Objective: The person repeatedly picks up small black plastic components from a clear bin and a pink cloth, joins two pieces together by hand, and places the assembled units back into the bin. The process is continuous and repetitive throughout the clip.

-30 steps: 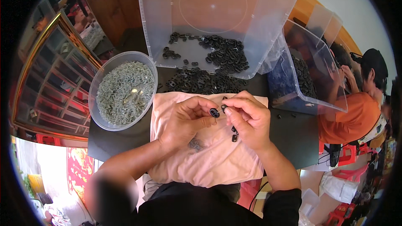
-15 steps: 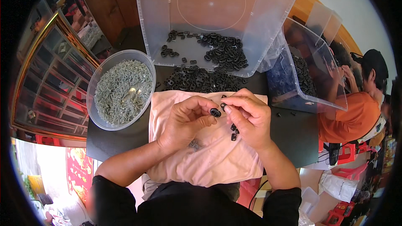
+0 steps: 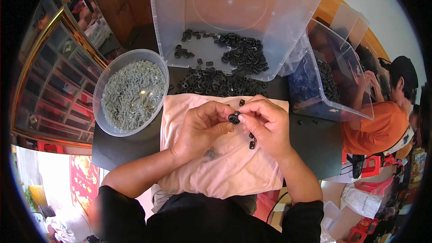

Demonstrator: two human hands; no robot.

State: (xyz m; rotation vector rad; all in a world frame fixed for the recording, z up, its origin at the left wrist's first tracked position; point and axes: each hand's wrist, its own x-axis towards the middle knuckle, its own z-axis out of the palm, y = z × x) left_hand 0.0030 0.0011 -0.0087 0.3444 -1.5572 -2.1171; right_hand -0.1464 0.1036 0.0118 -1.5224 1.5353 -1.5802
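Above a pale pink cloth [image 3: 234, 171], both hands meet at small black parts. My left hand [image 3: 202, 128] pinches a black oval two-hole plastic piece [image 3: 233, 119] between thumb and fingertips. From the other side, my right hand [image 3: 268, 128] has thumb and forefinger closed on a smaller black piece [image 3: 238, 114], which touches the oval piece; the fingertips hide part of it. Several loose black pieces [image 3: 252, 145] lie on the cloth beside my right hand, and another small black piece [image 3: 242, 102] lies just beyond the fingers.
A clear round tub [image 3: 100, 119] of grey screw-like pieces stands left. Black parts [image 3: 216, 83] are heaped behind the cloth, before a clear bin on its side [image 3: 198, 58] holding more. Right of it is another clear bin [image 3: 310, 94]; a person in orange [image 3: 371, 126] sits beyond.
My right hand has moved slightly left, bringing its small black piece against the oval piece in my left hand. The view has shifted a little.
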